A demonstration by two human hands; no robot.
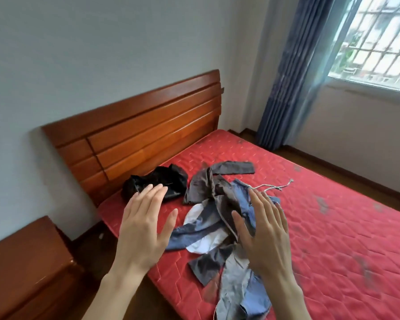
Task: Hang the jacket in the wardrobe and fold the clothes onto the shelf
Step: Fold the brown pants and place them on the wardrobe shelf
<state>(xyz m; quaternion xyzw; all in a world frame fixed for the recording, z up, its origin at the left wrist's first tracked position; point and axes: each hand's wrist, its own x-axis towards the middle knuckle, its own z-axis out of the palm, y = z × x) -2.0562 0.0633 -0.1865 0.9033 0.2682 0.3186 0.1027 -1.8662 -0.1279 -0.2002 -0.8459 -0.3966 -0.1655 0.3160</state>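
hands: left hand [143, 229] and right hand [263, 234] spread wide, empty, raised over red mattress [333, 227] | clothes: black jacket [157, 183] crumpled by headboard [136, 139], grey-blue clothes pile [219, 218] beside it | advice: lifting jacket by its shoulders seemed best

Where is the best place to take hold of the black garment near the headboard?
Probably the raised bunch at the near edge of the black garment, reached from the near side with the left hand, which is open just in front of it.
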